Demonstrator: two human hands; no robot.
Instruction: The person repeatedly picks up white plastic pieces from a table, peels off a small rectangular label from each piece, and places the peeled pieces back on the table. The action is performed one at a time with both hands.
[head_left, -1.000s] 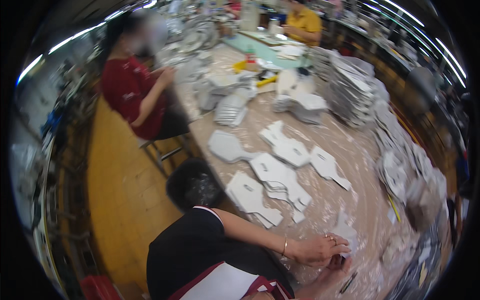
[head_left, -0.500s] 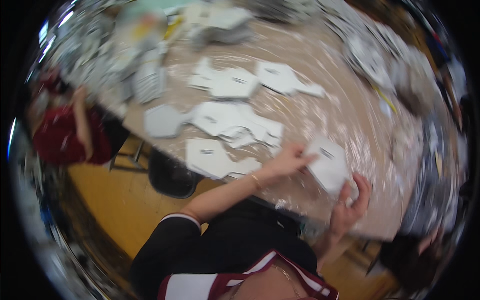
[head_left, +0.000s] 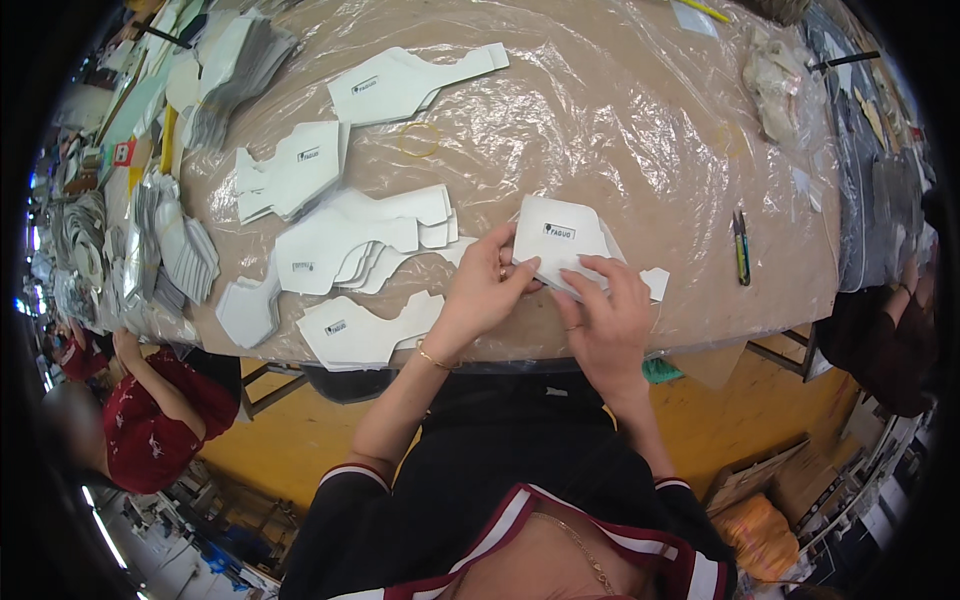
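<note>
A stack of white cut-out pieces [head_left: 560, 215] with a small dark printed mark is held close above the table's near edge. Its left edge is pinched by my left hand [head_left: 488, 280], thumb on top. At its lower right edge, the fingers of my right hand [head_left: 612, 312] bend over the pieces; the thumb side is partly hidden. Left of my hands, several similar piles lie overlapping, among them a pile of white pieces [head_left: 350, 235] near my left hand and another white pile [head_left: 365, 335] by my left wrist.
Clear plastic film covers the brown table [head_left: 640, 120]. Thread snips [head_left: 741, 248] lie to the right, a rubber band [head_left: 420, 140] near the far white pile [head_left: 400, 85]. Grey stacks [head_left: 225, 75] crowd the left. A co-worker in red [head_left: 155, 420] sits left; another person [head_left: 880, 345] is at right.
The view has turned, shifting the table in the picture. The held stack has come from the right to before me, lying flatter. Both hands stay on it, the right one now over its lower edge.
</note>
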